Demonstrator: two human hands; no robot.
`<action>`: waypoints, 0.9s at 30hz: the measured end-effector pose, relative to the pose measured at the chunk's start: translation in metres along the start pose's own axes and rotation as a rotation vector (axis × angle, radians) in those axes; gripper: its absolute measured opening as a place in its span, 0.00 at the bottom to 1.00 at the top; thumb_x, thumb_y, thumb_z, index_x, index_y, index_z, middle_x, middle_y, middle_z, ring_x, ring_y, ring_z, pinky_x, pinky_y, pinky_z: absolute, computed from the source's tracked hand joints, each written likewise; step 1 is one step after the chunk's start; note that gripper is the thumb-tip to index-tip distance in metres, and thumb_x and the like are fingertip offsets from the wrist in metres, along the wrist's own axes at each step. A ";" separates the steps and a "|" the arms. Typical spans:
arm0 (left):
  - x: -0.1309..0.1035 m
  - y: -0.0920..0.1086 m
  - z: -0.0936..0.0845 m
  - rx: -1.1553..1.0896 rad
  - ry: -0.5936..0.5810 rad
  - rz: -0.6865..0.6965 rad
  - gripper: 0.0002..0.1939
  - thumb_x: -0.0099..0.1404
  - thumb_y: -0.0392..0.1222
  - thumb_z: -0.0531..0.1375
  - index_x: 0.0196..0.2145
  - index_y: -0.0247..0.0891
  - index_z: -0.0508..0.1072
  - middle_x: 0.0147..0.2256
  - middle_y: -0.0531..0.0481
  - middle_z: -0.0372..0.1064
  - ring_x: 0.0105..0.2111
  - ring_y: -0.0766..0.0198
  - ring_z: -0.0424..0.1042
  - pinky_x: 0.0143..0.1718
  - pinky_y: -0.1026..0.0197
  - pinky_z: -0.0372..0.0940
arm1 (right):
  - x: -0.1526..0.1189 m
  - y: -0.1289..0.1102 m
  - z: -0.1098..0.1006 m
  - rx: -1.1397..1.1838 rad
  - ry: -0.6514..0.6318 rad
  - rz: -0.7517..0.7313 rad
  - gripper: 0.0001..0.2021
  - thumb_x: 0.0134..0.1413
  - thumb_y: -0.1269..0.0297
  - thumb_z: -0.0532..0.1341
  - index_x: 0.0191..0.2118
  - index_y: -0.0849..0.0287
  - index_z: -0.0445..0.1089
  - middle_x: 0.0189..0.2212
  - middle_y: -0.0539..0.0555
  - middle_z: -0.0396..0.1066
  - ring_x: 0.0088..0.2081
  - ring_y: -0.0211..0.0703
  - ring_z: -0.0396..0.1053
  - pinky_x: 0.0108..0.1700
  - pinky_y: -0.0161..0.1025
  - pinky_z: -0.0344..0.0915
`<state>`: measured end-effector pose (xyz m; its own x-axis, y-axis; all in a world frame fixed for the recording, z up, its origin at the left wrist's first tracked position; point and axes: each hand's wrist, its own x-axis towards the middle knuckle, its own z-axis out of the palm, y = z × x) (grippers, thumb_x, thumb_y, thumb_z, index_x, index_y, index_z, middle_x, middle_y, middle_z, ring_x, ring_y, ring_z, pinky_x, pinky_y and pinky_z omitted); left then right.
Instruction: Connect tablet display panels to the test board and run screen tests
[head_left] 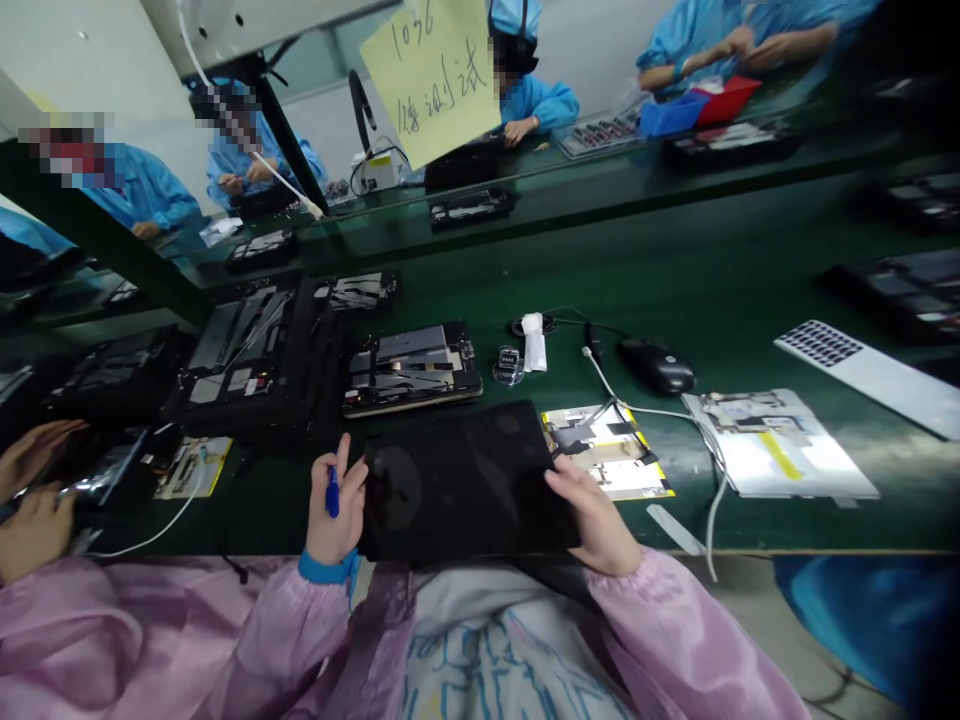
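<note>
Black tablet [465, 480] lies flat at bench [750, 290] near edge. L hand [335, 505] grips its left side, fingers clamped, w/ blue pen [331, 492] pinched too. R hand [596, 515] clamps its right edge. Mouse [658, 365] sits beyond tablet, right.

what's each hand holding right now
left hand: closed on a blue pen, steadying the black tablet
right hand: gripping the tablet's right edge
</note>
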<state>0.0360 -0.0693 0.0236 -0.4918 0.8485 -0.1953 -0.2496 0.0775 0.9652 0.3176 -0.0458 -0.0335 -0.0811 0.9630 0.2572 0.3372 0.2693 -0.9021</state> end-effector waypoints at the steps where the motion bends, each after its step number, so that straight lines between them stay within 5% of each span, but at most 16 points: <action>1: 0.005 -0.002 -0.003 0.043 -0.008 0.009 0.25 0.48 0.40 0.70 0.32 0.41 0.55 0.61 0.43 0.60 0.58 0.52 0.65 0.48 0.56 0.63 | -0.001 -0.001 0.006 0.043 0.007 0.057 0.21 0.62 0.46 0.49 0.39 0.55 0.72 0.28 0.55 0.73 0.33 0.49 0.72 0.39 0.47 0.69; 4: 0.020 -0.007 -0.010 0.212 -0.062 0.132 0.24 0.48 0.41 0.69 0.31 0.41 0.55 0.57 0.41 0.66 0.58 0.54 0.65 0.54 0.54 0.60 | -0.002 0.000 0.013 0.098 0.056 0.158 0.21 0.59 0.45 0.53 0.34 0.58 0.71 0.31 0.56 0.73 0.36 0.49 0.71 0.42 0.47 0.68; 8: 0.033 -0.011 -0.010 0.494 -0.127 0.298 0.18 0.53 0.42 0.65 0.30 0.41 0.57 0.61 0.38 0.60 0.60 0.54 0.63 0.59 0.51 0.56 | 0.001 0.008 0.004 0.105 0.157 0.226 0.20 0.55 0.44 0.58 0.37 0.58 0.74 0.42 0.60 0.73 0.45 0.51 0.70 0.49 0.49 0.66; 15: 0.024 0.017 0.007 1.036 -0.246 0.363 0.12 0.59 0.42 0.59 0.31 0.42 0.56 0.58 0.35 0.63 0.62 0.47 0.60 0.60 0.41 0.54 | 0.007 0.020 -0.027 0.218 0.156 0.497 0.24 0.46 0.42 0.62 0.36 0.61 0.77 0.33 0.60 0.77 0.34 0.50 0.73 0.37 0.45 0.69; 17: 0.014 0.031 0.027 1.152 -0.356 0.437 0.11 0.60 0.42 0.59 0.32 0.42 0.57 0.57 0.36 0.65 0.62 0.48 0.59 0.61 0.42 0.53 | 0.008 0.022 -0.036 0.254 0.182 0.514 0.25 0.45 0.43 0.63 0.37 0.61 0.78 0.31 0.59 0.77 0.32 0.48 0.73 0.34 0.43 0.69; 22: -0.006 0.024 0.122 0.992 -1.141 0.439 0.07 0.65 0.42 0.55 0.39 0.40 0.60 0.46 0.41 0.71 0.42 0.59 0.73 0.47 0.55 0.65 | 0.012 0.023 -0.049 0.292 0.207 0.478 0.23 0.47 0.46 0.64 0.42 0.61 0.77 0.26 0.54 0.75 0.29 0.45 0.72 0.33 0.42 0.69; 27: -0.002 -0.030 0.208 0.912 -1.247 0.288 0.05 0.65 0.41 0.54 0.34 0.40 0.59 0.28 0.53 0.66 0.29 0.65 0.69 0.34 0.62 0.63 | 0.013 0.026 -0.053 0.157 0.179 0.348 0.18 0.52 0.49 0.61 0.38 0.59 0.76 0.30 0.55 0.77 0.33 0.48 0.73 0.39 0.45 0.70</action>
<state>0.2185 0.0352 0.0310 0.6544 0.7351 -0.1772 0.5222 -0.2698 0.8090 0.3753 -0.0274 -0.0349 0.1813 0.9830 -0.0283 0.1680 -0.0593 -0.9840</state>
